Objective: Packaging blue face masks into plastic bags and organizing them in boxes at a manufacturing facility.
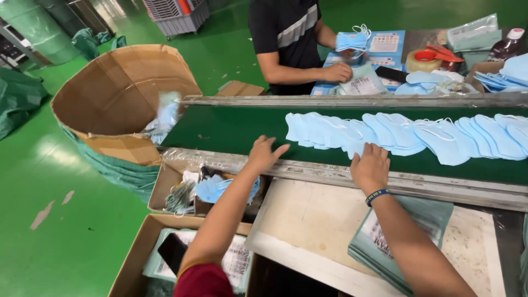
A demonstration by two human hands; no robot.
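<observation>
Hands (264,154) (370,166) open at belt (231,129) beside blue masks (396,135)

Both bare arms reach up from the bottom of the frame toward its centre. The left hand (265,152) lies palm down, fingers spread and slightly raised, just left of centre. The right hand (370,166) lies palm down right of centre, fingers together, with a dark band around its wrist.

Large open cardboard barrel (118,93) on green floor (66,220), tape roll (422,60), brown bottle (505,47), co-worker's hand (336,72) on packet (363,83)
</observation>
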